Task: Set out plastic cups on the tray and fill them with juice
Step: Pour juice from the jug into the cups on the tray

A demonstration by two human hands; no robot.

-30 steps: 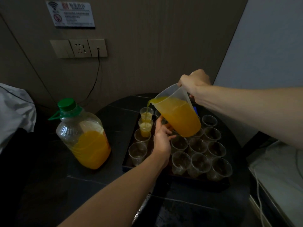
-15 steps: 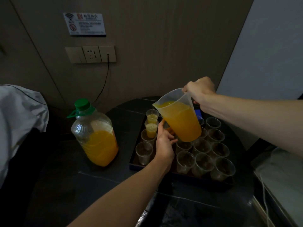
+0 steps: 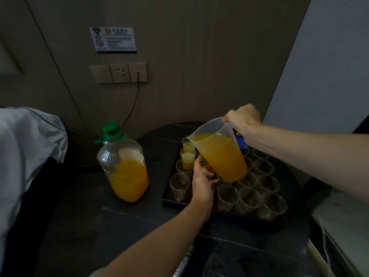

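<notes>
Dark tabletop (image 3: 85,226), dim room | my right hand (image 3: 242,119) clamps the tilted juice pitcher (image 3: 219,154) over the cup tray (image 3: 223,213) | left hand (image 3: 201,185), fingers loosely curled, steadies a cup | filling underway: two of the clear plastic cups (image 3: 251,198) hold juice | next: line the spout over an empty one | juice bottle (image 3: 124,166) stands left.

A single head-worn, wide-angle camera looks forward and down from above the near edge of the dark table (image 3: 83,226). It faces the wall carrying the socket plate (image 3: 119,73), which sits above the table's far edge. Both forearms enter from the bottom and right of the frame. The table fills the lower half at close range. No second view is supplied.
</notes>
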